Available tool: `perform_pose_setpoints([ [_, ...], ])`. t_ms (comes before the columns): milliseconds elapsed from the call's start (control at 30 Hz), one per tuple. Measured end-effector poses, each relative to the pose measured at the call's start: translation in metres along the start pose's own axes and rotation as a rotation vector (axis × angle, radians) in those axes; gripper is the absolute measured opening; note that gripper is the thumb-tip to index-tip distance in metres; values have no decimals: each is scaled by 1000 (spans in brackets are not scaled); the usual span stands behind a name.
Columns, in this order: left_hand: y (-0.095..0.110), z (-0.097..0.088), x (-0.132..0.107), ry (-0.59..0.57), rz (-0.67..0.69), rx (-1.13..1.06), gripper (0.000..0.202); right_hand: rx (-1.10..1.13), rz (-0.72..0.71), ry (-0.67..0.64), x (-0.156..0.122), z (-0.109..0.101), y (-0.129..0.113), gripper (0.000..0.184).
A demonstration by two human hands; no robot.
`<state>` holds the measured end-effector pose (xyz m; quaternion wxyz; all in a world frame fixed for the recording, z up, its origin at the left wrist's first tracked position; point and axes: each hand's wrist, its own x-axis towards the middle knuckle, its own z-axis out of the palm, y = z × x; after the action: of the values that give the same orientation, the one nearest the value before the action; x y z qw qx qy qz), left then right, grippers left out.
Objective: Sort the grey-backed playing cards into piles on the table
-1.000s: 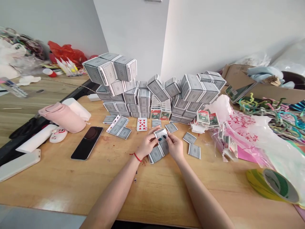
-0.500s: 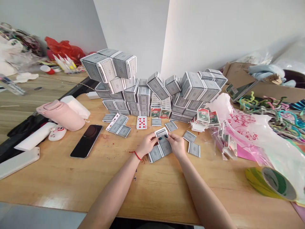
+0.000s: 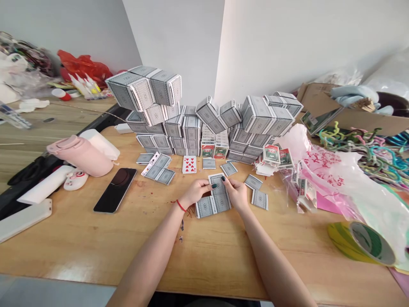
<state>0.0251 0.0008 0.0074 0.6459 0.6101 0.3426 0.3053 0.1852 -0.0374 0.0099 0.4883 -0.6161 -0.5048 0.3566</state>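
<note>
My left hand point(image 3: 195, 192) and my right hand point(image 3: 237, 194) meet at the middle of the wooden table point(image 3: 96, 238). Both pinch the top edge of a flat, unfolded grey patterned card box point(image 3: 213, 200), which lies on the table between them. A red string circles my left wrist. Loose grey-backed cards point(image 3: 255, 194) lie scattered round my hands, and one red nine of hearts point(image 3: 189, 164) lies face up just beyond them. Behind stands a wall of stacked grey card boxes point(image 3: 204, 117).
A black phone point(image 3: 115, 189), a pink bottle point(image 3: 79, 154) and white cases lie at the left. At the right are a pink plastic bag point(image 3: 322, 170) with small card packs, coloured hooks, a cardboard box point(image 3: 348, 115) and a green tape roll point(image 3: 364, 243).
The box blank has come down from a raised, tilted hold to lie flatter on the table. My hands have shifted slightly toward me with it.
</note>
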Motion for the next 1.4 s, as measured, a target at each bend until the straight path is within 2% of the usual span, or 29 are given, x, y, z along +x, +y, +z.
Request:
perform_pose_setpoints([
  [100,1,2,-1,-35,-10,108,36,-73,-45,-8,2,-4,0,47],
  [333,2,3,-3,-46,17,238,40,60,-5,-241,5,-7,6,40],
  [500,6,4,-4,-48,18,201,38,-54,-23,-162,5,-4,10,43],
  [600,9,4,-5,-43,27,89,34,-92,-14,-89,4,0,11,44],
  [700,8,1,-6,-12,27,-139,36,-73,16,33,6,-1,12,45],
  [833,2,-3,-3,129,125,-446,39,17,47,316,15,-13,18,44],
  [933,-2,-5,0,209,145,-580,38,168,29,402,20,-19,21,40],
  [1000,-4,-6,2,213,88,-647,40,238,-34,419,19,-17,20,34],
  [1100,-3,-8,1,95,-24,-747,46,188,-175,411,13,-9,14,27],
  [1233,5,-9,-4,-111,-86,-934,63,91,-386,174,6,-1,10,15],
  [1300,11,-9,-6,-139,-71,-1021,71,58,-459,102,6,0,11,13],
  [1400,17,-12,-9,-133,-57,-1102,76,59,-443,100,8,-2,14,16],
])
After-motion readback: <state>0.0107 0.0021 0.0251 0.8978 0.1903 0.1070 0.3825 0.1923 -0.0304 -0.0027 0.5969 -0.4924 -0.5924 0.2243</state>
